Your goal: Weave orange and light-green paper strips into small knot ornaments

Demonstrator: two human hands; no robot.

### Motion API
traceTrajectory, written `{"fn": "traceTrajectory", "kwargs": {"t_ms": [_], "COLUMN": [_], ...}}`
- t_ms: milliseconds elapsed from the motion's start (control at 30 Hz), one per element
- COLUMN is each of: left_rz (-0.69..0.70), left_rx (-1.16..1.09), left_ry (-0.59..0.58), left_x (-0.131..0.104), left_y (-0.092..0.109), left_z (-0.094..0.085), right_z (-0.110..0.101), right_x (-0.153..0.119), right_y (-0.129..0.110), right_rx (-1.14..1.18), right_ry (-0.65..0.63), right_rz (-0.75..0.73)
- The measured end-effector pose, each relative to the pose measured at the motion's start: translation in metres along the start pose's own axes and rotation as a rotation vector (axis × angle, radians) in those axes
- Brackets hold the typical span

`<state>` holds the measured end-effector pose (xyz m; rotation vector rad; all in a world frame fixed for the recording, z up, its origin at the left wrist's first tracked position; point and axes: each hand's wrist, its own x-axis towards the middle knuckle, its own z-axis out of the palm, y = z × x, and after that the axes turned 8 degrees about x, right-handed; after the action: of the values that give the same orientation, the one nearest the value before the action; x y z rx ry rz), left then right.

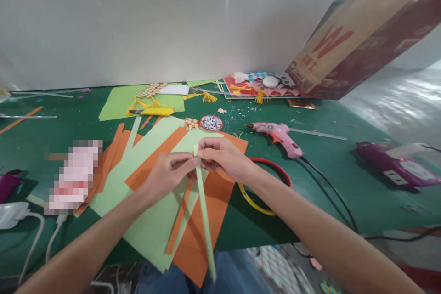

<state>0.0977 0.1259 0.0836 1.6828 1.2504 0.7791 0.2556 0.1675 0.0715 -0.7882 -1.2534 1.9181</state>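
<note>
A narrow pale-green paper strip [206, 220] is held near its top between the pinched fingertips of the left hand [174, 172] and right hand [222, 156] — its lower end hangs past the table's near edge. Beneath lie pale-green paper sheets [148, 220] and orange paper sheets [220, 202]. Bare green tabletop [330, 179] is left between the pink glue gun [284, 140] and the purple power strip [396, 165] — crossed by a black cord [330, 188].
</note>
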Motion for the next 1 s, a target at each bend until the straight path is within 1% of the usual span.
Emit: {"fn": "traceTrajectory", "kwargs": {"t_ms": [133,200,267,567,833,1000], "left_rz": [-0.005,-0.011,-0.007,-0.001,-0.029,-0.016], "left_rx": [-0.060,-0.083,-0.099,-0.099,-0.091,-0.080], "left_ry": [0.064,0.098,0.108,0.095,0.030,-0.002], "left_x": [-0.0007,-0.0011,-0.0015,-0.0014,-0.0004,-0.0012], "left_y": [-0.0012,-0.0016,-0.0020,-0.0053,0.0003,0.0034], "left_z": [-0.0006,-0.0006,-0.0003,-0.0003,-0.0002,-0.0009], "right_z": [0.0013,0.0018,0.0017,-0.0002,-0.0006,-0.0010], "right_x": [-0.0009,-0.0011,-0.0011,-0.0002,-0.0002,-0.0009], "right_y": [-0.0018,-0.0021,-0.0016,0.0019,0.0006,-0.0005], "right_rx": [-0.037,-0.070,-0.104,-0.173,-0.047,0.020], "right_ry": [0.042,0.039,0.025,0.009,0.016,0.021], "right_rz": [0.021,0.015,0.000,-0.008,0.013,0.045]}}
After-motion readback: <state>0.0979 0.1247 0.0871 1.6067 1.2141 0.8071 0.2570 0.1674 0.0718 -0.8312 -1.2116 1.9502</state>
